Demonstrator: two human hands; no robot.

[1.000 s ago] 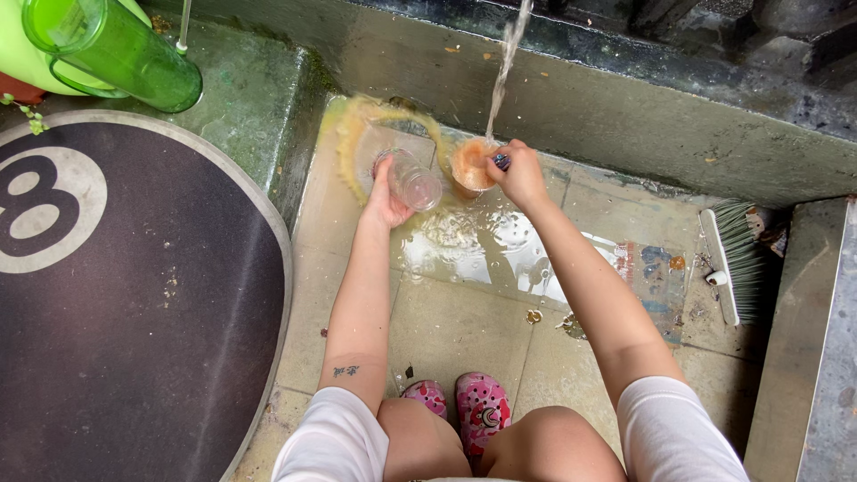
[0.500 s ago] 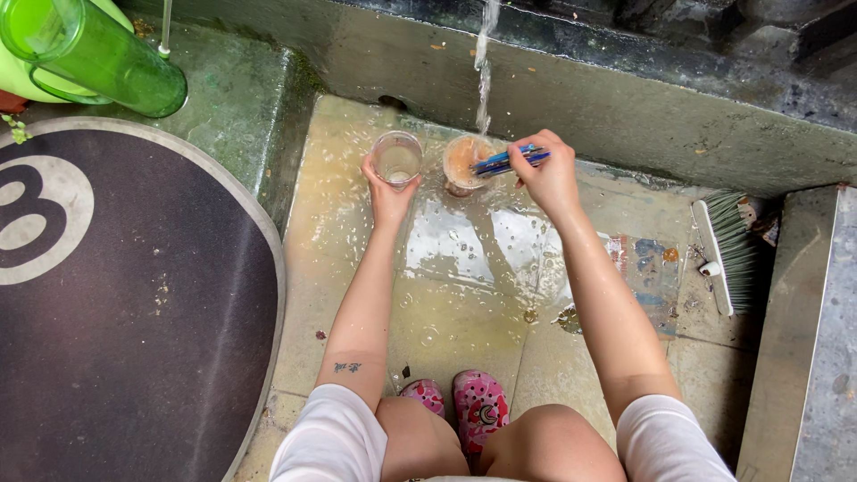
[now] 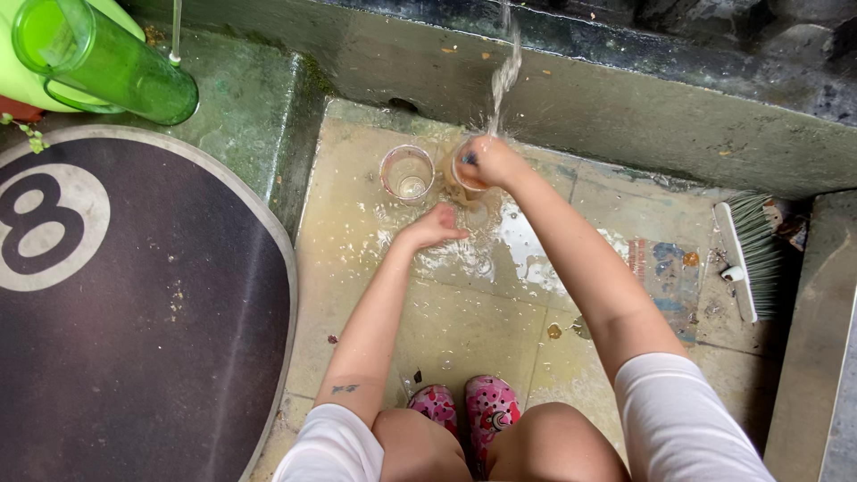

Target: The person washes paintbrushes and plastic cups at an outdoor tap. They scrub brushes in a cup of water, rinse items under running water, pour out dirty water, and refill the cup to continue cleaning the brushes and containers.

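Observation:
A clear glass [image 3: 408, 174] stands upright on the wet tiled floor [image 3: 464, 321]. My left hand [image 3: 436, 228] hovers just below and to the right of it, fingers loose, holding nothing. Beside the glass on its right is a second cup [image 3: 457, 177] with brownish water in it. My right hand [image 3: 493, 161] is over that cup's mouth, gripping a blue-handled brush [image 3: 470, 159] that is mostly hidden by the fingers. A thin stream of water [image 3: 505, 76] falls from above onto my right hand and the cup.
A green plastic jug [image 3: 98, 62] lies at top left on a raised ledge. A round black mat [image 3: 134, 321] with a white circle fills the left. A white scrub brush [image 3: 746, 259] lies at right by a concrete block [image 3: 817, 339]. A low concrete wall [image 3: 643, 116] runs behind; my pink shoes [image 3: 464, 406] are below.
My left hand has set the clear glass down on the floor and drawn back from it. My right hand has moved over the second cup, under the falling water.

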